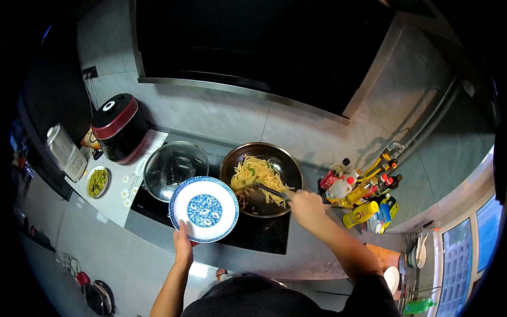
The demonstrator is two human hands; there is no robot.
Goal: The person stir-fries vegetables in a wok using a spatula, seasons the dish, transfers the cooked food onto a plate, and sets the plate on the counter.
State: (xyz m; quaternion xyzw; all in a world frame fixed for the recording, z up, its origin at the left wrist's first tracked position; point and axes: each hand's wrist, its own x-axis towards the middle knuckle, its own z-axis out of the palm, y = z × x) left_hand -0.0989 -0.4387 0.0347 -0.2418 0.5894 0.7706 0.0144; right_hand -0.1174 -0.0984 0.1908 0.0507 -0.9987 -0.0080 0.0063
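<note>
My left hand (183, 245) grips the near rim of a white plate with a blue pattern (222, 211), thumb on top, tilted toward me. The plate carries no food and is held just left of a dark wok (288, 174). Inside the wok lies a heap of yellow noodle-like strips with green bits (256, 171). My right hand (308, 208) is closed around a dark-handled cooking utensil (272, 191), which reaches into the strips; its far end is partly hidden by food. The wok's handle is mostly hidden behind my right hand.
A glass lid (174, 161) rests left of the wok on the black cooktop (264, 232). Farther left are a rice cooker (120, 129) and a dish of green food (97, 182). Several sauce bottles (361, 214) crowd the right side. A range hood (243, 87) hangs above.
</note>
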